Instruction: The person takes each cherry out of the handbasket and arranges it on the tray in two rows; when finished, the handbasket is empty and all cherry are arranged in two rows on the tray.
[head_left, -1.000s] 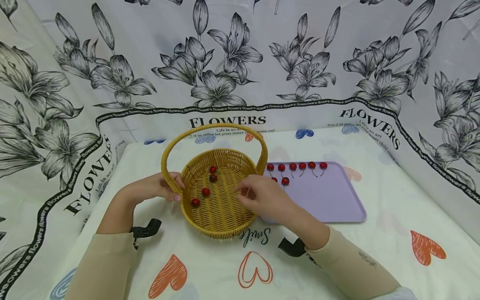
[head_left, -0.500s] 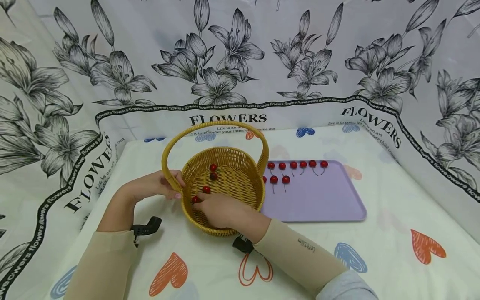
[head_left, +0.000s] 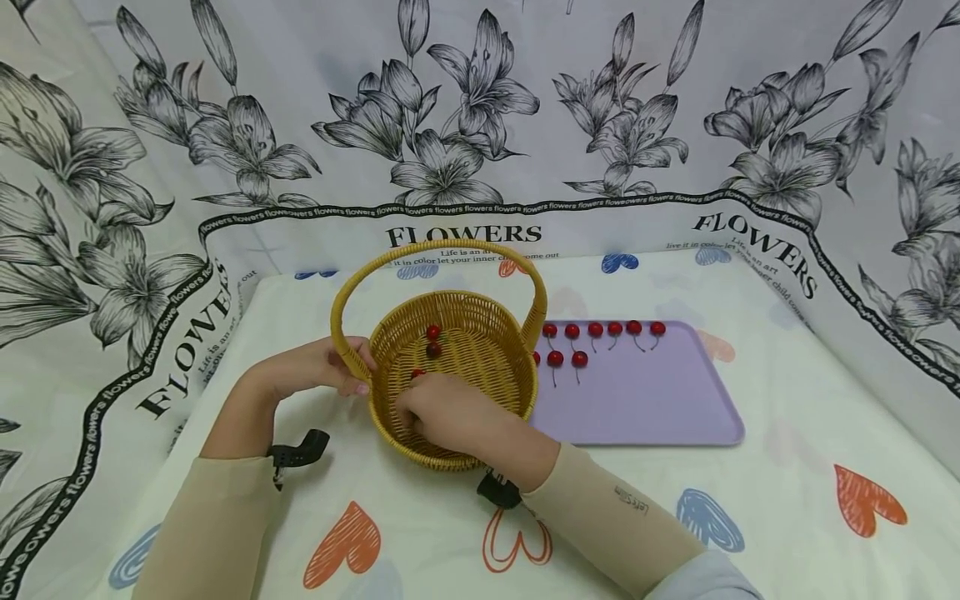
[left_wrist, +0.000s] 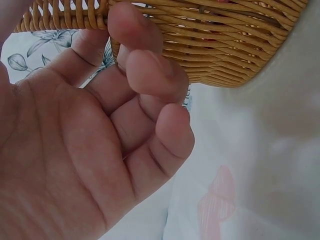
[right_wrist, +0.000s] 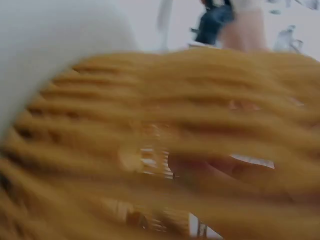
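Observation:
The yellow wicker basket [head_left: 491, 350] stands on the cloth with its tall handle upright. At its left side my left hand [head_left: 318, 367] grips the base of the handle; the left wrist view shows the fingers curled by the weave [left_wrist: 225, 47]. My right hand [head_left: 453, 412] reaches inside over the front rim, fingers curled downward, pinching a cherry that the hand itself hides. Two red cherries [head_left: 432, 341] lie at the back of the basket floor, and another cherry [head_left: 417, 374] peeks out behind my knuckles. In the right wrist view the blurred basket wall [right_wrist: 150, 100] covers my fingers.
A lilac tray [head_left: 645, 400] lies right of the basket, its left edge behind it. Several stemmed cherries [head_left: 595, 329] line its back edge, with a second shorter row [head_left: 580, 359] in front. Patterned cloth [head_left: 420, 533] covers the table and hangs behind.
My right hand has come from above the basket's right side to the cherry at the front left, which is now hidden by curled fingers. The left hand keeps its grip.

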